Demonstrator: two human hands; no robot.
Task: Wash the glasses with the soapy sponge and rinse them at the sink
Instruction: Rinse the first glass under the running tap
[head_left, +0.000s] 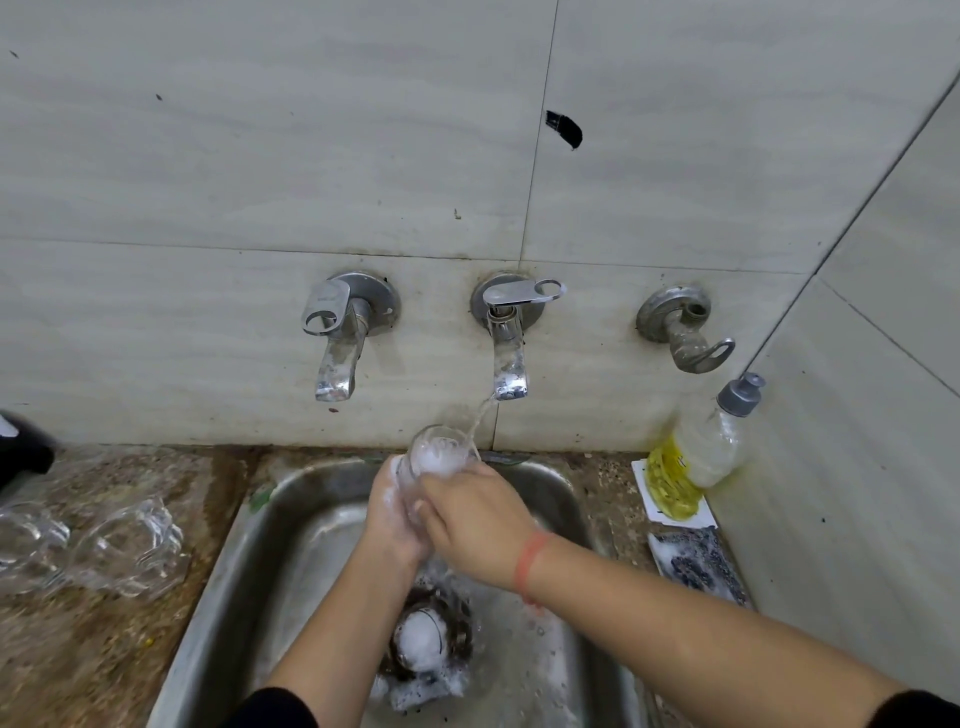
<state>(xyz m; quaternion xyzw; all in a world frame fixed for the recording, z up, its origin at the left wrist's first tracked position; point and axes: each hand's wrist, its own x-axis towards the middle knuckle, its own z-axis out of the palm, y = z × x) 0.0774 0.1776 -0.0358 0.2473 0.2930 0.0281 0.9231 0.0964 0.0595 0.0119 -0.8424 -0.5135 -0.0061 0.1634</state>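
A: Where are the clear drinking glasses (130, 545)?
B: On the speckled stone worktop (78, 649), left of the steel sink (244, 545). The plastic soap bottle (711, 441) stands right of it, three metal wall taps (506, 338) behind.

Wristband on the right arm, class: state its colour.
Orange-red; the wristband shows best in the head view.

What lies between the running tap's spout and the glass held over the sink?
In the head view, only a slanting stream of water bridges the tap and the foamy glass; nothing else lies there.
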